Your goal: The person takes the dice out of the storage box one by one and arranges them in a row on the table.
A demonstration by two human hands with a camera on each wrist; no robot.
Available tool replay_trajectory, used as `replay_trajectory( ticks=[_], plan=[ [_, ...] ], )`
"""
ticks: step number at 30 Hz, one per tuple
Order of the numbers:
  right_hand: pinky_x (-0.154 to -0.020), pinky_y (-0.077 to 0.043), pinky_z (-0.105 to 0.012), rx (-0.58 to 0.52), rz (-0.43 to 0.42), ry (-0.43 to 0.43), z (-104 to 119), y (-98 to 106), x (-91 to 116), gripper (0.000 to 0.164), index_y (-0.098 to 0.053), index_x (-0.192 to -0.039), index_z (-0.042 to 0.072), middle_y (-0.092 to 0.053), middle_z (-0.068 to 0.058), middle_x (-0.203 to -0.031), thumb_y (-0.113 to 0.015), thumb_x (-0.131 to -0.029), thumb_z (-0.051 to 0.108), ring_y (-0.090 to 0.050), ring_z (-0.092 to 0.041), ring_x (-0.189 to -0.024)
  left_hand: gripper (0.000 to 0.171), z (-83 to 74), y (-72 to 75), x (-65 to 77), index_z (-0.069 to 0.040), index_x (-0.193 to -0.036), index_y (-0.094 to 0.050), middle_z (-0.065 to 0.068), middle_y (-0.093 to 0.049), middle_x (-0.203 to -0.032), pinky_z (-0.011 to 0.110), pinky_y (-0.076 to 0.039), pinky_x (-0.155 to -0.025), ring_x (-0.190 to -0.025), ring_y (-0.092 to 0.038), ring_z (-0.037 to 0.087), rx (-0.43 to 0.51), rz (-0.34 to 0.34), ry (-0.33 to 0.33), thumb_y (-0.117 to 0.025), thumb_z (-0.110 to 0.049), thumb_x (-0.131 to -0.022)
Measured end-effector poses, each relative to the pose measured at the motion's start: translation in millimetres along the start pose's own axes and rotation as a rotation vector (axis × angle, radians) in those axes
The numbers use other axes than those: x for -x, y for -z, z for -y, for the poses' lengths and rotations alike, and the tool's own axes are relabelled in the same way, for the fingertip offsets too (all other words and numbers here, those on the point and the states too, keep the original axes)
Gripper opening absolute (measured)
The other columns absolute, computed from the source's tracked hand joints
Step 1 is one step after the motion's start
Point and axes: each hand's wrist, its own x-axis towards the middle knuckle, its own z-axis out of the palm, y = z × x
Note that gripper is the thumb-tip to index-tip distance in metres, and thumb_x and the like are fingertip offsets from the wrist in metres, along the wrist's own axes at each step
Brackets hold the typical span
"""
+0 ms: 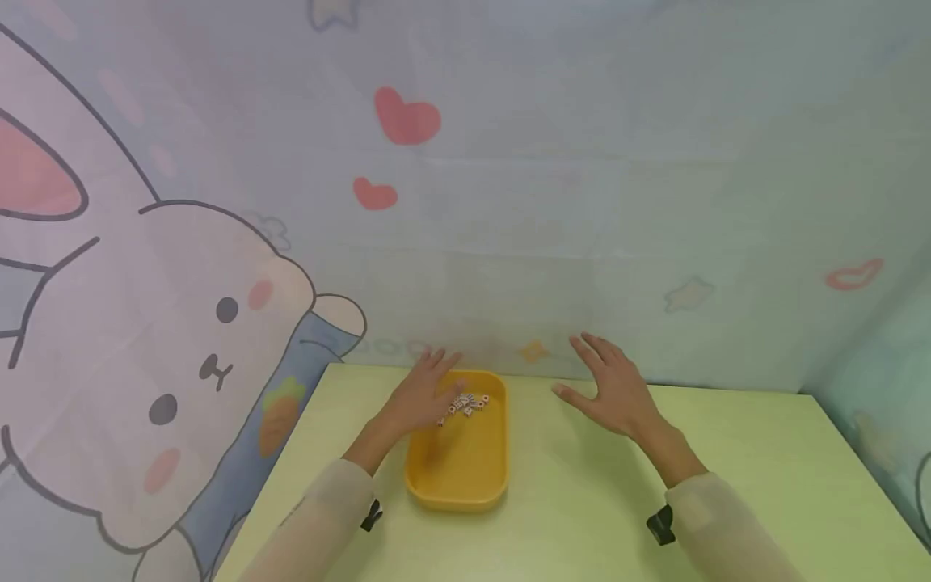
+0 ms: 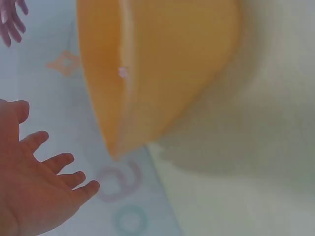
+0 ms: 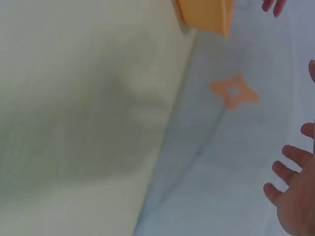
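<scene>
A yellow tray (image 1: 465,477) stands on the table, and a cluster of small white dice (image 1: 467,404) lies in its far half. Above the tray's far left side hovers my left hand (image 1: 422,396), its fingers spread and nothing held; it covers part of the rim. My right hand (image 1: 618,396) is raised over the table to the right of the tray, also with spread fingers and nothing in it. In the left wrist view the tray's outer wall (image 2: 182,64) is close, beside the left hand (image 2: 39,187). The right wrist view catches the right hand (image 3: 298,187) at its edge.
The light green-yellow table (image 1: 582,517) reaches back to a cloth backdrop (image 1: 524,202) printed with a rabbit (image 1: 204,347) and hearts. Dark straps or clips show at both wrists, by pale sleeves (image 1: 320,517).
</scene>
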Motion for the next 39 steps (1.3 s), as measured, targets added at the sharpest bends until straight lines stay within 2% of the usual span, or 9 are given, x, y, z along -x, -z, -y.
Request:
replay_trajectory(
  ticks=[3, 9, 12, 16, 20, 24, 31, 36, 39],
  plan=[
    [-0.111, -0.036, -0.075, -0.072, 0.011, 0.012, 13.7, -22.8, -4.1, 0.085, -0.042, -0.163, 0.01, -0.04, -0.02, -0.165, -0.071, -0.097, 0.056, -0.038, -0.047, -0.148, 0.06, 22.3, -1.8, 10.7, -0.012, -0.167, -0.034, 0.023, -0.023, -0.173, 0.07, -0.021, -0.123, -0.159, -0.016, 0.047, 0.186, -0.01, 0.051, -0.05, -0.034, -0.113],
    [-0.117, -0.037, -0.066, -0.223, 0.09, -0.005, 47.0, -61.8, -17.3, 0.084, -0.043, -0.163, 0.013, -0.039, -0.015, -0.167, -0.07, -0.097, 0.058, -0.036, -0.041, -0.152, 0.057, 55.5, -12.1, 27.7, -0.013, -0.168, -0.032, 0.017, -0.031, -0.171, 0.063, -0.025, -0.125, -0.156, -0.027, 0.044, 0.459, -0.08, 0.223, -0.046, -0.03, -0.115],
    [-0.12, -0.034, -0.064, -0.313, 0.101, -0.021, 66.4, -75.2, -28.2, 0.083, -0.043, -0.163, 0.015, -0.041, -0.013, -0.166, -0.073, -0.096, 0.054, -0.037, -0.039, -0.152, 0.058, 64.5, -13.0, 33.4, -0.012, -0.169, -0.027, 0.02, -0.028, -0.171, 0.065, -0.029, -0.122, -0.156, -0.027, 0.046, 0.65, -0.037, 0.278, -0.044, -0.028, -0.116],
    [-0.117, -0.042, -0.057, -0.463, 0.087, -0.039, 93.8, -91.1, -43.7, 0.078, -0.045, -0.161, 0.012, -0.048, -0.012, -0.161, -0.075, -0.097, 0.045, -0.047, -0.036, -0.145, 0.06, 69.7, -10.7, 36.0, -0.01, -0.17, -0.022, 0.023, -0.024, -0.172, 0.063, -0.037, -0.118, -0.156, -0.027, 0.046, 0.839, 0.031, 0.331, -0.044, -0.026, -0.116],
    [-0.113, -0.047, -0.056, -0.617, 0.138, -0.045, 119.6, -107.0, -52.2, 0.073, -0.047, -0.16, 0.009, -0.05, -0.015, -0.158, -0.077, -0.098, 0.034, -0.052, -0.037, -0.141, 0.061, 72.0, -14.3, 36.9, -0.011, -0.169, -0.024, 0.023, -0.026, -0.171, 0.06, -0.047, -0.112, -0.152, -0.035, 0.047, 0.916, 0.055, 0.381, -0.047, -0.028, -0.115],
    [-0.108, -0.05, -0.058, -0.66, 0.182, -0.043, 137.6, -125.2, -50.9, 0.072, -0.049, -0.156, 0.002, -0.054, -0.021, -0.153, -0.079, -0.096, 0.028, -0.055, -0.041, -0.136, 0.059, 73.9, -22.7, 40.0, -0.012, -0.167, -0.031, 0.022, -0.037, -0.166, 0.053, -0.057, -0.099, -0.143, -0.049, 0.045, 0.958, 0.053, 0.414, -0.051, -0.029, -0.114],
    [-0.099, -0.055, -0.052, -0.565, 0.085, -0.083, 150.3, -157.9, -38.4, 0.052, -0.066, -0.133, -0.005, -0.067, -0.02, -0.126, -0.082, -0.092, 0.023, -0.065, -0.038, -0.114, 0.049, 74.7, -34.6, 46.7, -0.015, -0.162, -0.042, 0.021, -0.047, -0.16, 0.058, -0.057, -0.099, -0.136, -0.056, 0.044, 0.972, 0.032, 0.371, -0.05, -0.021, -0.115],
    [-0.116, -0.038, -0.063, -0.485, 0.099, -0.1, 150.1, -170.3, -30.3, 0.043, -0.071, -0.123, -0.006, -0.069, -0.018, -0.123, -0.082, -0.09, 0.02, -0.063, -0.037, -0.119, 0.049, 69.3, -39.3, 48.3, -0.013, -0.163, -0.041, 0.025, -0.045, -0.16, 0.06, -0.055, -0.1, -0.138, -0.053, 0.049, 0.971, 0.019, 0.341, -0.049, -0.02, -0.115],
    [-0.117, -0.038, -0.061, -0.441, 0.131, -0.097, 149.3, -172.9, -27.8, 0.041, -0.073, -0.122, -0.006, -0.069, -0.017, -0.124, -0.082, -0.09, 0.018, -0.061, -0.037, -0.121, 0.05, 66.9, -41.2, 47.2, -0.013, -0.163, -0.041, 0.024, -0.044, -0.161, 0.06, -0.054, -0.101, -0.14, -0.051, 0.049, 0.976, 0.021, 0.34, -0.049, -0.02, -0.115]
  ],
)
